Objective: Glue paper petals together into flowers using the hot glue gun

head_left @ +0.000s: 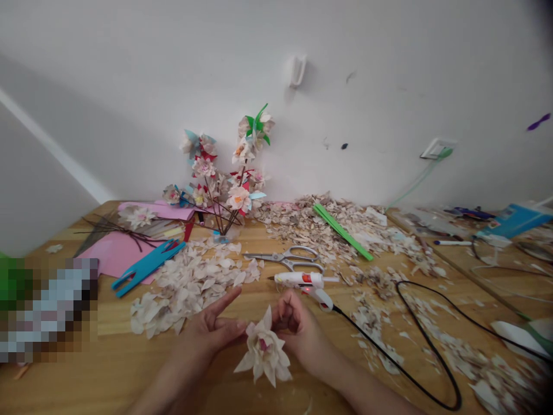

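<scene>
Between my hands, low in the head view, is a handmade flower point(264, 347) with pale, pointed, papery petals and a pink-purple centre. My right hand point(298, 328) grips it from the right, fingers curled behind the petals. On the other side my left hand point(216, 328) pinches its upper left edge at the thumb tip, index finger stretched out. What lies behind the petals is hidden. Just beyond my hands rest a white glue gun point(299, 280) with a red light and metal scissors point(283, 257). A heap of loose pale petals point(190, 282) spreads beyond my left hand.
Finished flowers on twigs point(222, 190) stand against the wall. Blue strips point(147, 270), pink sheets point(116, 253) and bare twigs point(125, 230) lie left. Petal scraps point(298, 219) and a green strip point(343, 231) are at the back. A black cord point(425, 334) loops right.
</scene>
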{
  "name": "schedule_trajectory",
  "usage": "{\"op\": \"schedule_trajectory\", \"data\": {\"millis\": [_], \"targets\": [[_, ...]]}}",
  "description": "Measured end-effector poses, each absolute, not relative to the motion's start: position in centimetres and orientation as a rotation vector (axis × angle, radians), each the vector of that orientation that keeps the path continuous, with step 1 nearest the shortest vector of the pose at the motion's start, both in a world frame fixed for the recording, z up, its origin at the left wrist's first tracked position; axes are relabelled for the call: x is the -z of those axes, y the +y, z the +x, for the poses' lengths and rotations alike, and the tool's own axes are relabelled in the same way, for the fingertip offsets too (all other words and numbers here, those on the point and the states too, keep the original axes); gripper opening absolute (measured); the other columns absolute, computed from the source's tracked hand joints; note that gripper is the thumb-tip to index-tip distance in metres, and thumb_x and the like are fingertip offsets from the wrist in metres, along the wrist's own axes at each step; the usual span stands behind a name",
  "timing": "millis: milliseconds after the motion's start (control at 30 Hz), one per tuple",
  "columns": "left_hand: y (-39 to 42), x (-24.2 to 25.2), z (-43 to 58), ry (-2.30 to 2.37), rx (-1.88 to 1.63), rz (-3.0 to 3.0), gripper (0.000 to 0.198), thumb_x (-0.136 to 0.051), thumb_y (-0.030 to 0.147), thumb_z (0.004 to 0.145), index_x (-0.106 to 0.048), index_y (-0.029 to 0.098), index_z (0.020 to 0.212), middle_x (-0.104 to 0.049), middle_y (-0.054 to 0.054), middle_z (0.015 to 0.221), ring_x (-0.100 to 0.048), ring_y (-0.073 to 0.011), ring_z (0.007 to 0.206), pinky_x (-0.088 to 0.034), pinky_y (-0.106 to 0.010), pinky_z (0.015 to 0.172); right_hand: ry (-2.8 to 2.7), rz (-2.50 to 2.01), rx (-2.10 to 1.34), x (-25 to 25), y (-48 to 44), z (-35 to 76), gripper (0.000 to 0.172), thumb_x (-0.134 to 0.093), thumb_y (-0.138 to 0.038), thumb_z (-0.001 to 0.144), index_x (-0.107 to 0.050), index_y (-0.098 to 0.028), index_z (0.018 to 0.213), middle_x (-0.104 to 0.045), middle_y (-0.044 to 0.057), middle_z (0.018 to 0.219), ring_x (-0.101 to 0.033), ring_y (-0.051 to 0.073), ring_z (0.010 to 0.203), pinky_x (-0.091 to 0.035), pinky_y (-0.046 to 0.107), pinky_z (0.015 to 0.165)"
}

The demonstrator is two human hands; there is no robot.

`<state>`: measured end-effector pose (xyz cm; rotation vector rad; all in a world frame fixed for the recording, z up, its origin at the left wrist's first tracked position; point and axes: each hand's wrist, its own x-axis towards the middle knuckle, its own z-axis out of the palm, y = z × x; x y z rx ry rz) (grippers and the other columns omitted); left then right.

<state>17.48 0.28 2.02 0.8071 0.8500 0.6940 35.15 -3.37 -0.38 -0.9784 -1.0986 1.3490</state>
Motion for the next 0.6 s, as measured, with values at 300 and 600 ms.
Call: {"op": "schedule_trajectory", "data": {"millis": [300,600], "targets": [[0.1,-2.7,17.5,0.835,-0.715,0.757,0.093,-0.077,0.023,0.061,-0.027,0.010,0.138,-0.075,-0.003,0.067,-0.071,-0.0204,0.074,-0.050,-0.034,0.083,-1.100,-0.957,-1.374,0.3,-3.3,35.3,0.047,-0.078,-0.033,0.060,-0.032,-0.024,0.067,-0.046,-0.010,0.058,-0.048,0.009,0.051,-0.043,0.023,0.054],[-0.1,-3.4,17.9,0.839,-0.718,0.729,0.095,-0.074,0.033,0.065,-0.021,0.011,0.141,-0.076,-0.011,0.078,-0.070,-0.0257,0.082,-0.047,-0.039,0.086,-1.096,-0.975,-1.337,0.2,-3.2,35.2,0.049,-0.078,-0.035,0.056,-0.032,-0.025,0.067,-0.048,-0.009,0.060,-0.048,0.010,0.050,-0.044,0.024,0.054]]}}
